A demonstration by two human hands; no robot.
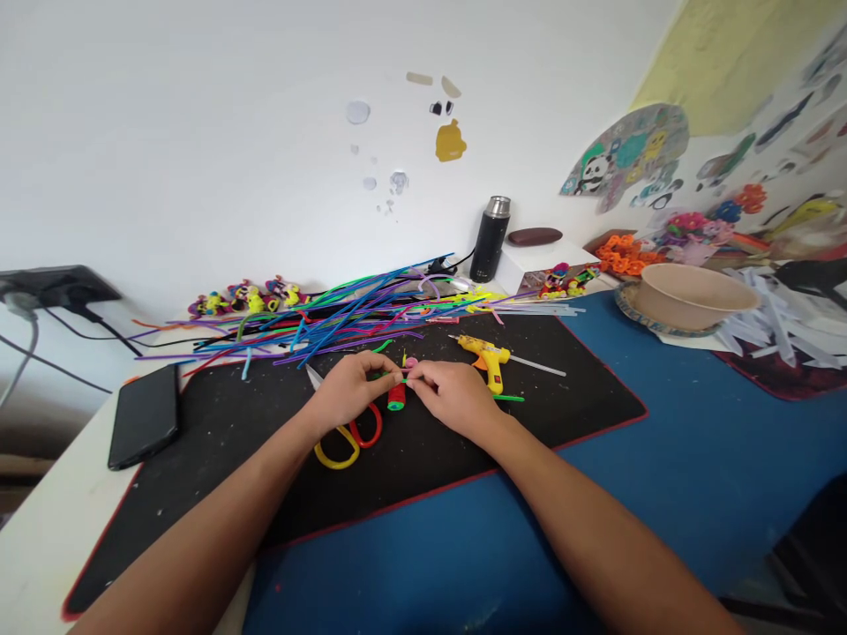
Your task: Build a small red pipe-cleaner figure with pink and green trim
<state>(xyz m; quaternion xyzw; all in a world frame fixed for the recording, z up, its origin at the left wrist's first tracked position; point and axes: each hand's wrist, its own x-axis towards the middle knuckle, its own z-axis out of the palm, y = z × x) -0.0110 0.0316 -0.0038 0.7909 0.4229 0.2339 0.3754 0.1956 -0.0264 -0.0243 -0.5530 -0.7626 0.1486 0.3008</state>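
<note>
Over the black mat [569,379], my left hand [349,386] and my right hand [456,397] meet, each with thumb and forefinger pinched. A short stretch of green pipe cleaner [405,381] shows between the fingertips; the fingers hide most of it. Just below the fingertips is a red cylinder with a green end [395,399], and behind them shows a small pink piece [411,362]. Scissors with red and yellow handles [339,460] lie beside my left hand, blades partly covered. Behind my right hand lies a yellow glue gun [490,360] with a glue stick in it.
Many loose coloured pipe cleaners [344,317] spread along the wall. Small figures [255,298] stand behind them. A black phone [146,414] lies at the left. Toward the back right are a black flask [490,240], a white box [543,260] and a beige bowl [694,295].
</note>
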